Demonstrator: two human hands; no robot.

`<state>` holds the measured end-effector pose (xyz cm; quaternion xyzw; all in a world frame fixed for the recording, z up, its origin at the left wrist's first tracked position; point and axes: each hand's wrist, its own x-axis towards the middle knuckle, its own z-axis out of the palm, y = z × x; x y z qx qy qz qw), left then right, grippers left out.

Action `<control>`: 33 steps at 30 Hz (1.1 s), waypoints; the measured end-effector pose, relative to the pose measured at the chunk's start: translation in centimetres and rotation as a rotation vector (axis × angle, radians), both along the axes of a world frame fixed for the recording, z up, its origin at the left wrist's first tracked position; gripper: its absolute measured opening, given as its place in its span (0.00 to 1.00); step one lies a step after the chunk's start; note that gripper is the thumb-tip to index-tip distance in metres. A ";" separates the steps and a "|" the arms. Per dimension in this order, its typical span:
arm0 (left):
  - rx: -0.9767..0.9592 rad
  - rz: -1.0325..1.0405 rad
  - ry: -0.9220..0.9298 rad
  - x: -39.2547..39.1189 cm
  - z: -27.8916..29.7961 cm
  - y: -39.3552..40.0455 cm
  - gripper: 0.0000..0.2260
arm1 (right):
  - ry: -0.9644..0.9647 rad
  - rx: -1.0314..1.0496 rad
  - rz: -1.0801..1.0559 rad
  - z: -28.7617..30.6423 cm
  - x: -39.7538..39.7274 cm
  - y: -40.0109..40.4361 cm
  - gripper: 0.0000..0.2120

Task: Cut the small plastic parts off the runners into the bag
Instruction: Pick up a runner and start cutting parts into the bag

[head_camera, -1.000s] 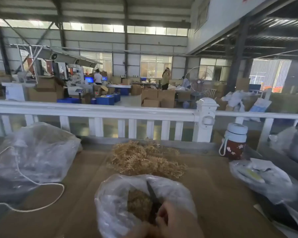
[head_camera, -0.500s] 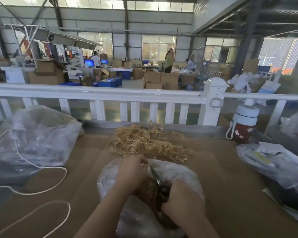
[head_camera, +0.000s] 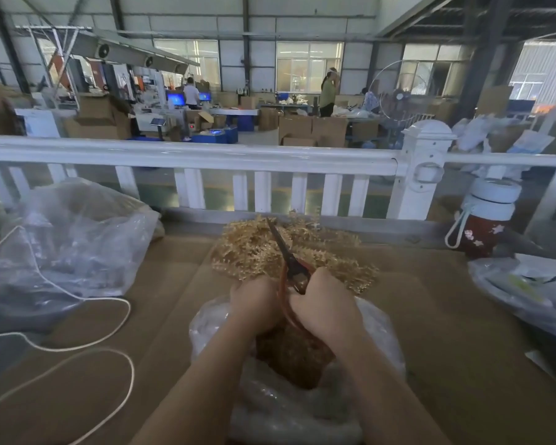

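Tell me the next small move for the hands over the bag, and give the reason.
Probably take one runner from the tan pile with the left hand and bring it over the open bag. The right hand already grips the scissors, blades pointing up and away, and whether the left hand holds a runner cannot be told.

Both forearms reach forward and converge, knuckles up. The left hand is curled into a loose fist, touching the right hand, whose fingers wrap the scissors handle, blades pointing away.
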<state>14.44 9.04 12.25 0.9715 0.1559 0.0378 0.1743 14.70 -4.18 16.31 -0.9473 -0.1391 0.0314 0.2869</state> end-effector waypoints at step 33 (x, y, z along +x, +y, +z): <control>-0.720 0.372 -0.711 6.2 2.8 0.7 0.03 | -0.060 0.611 -0.101 -5.7 6.1 0.4 0.08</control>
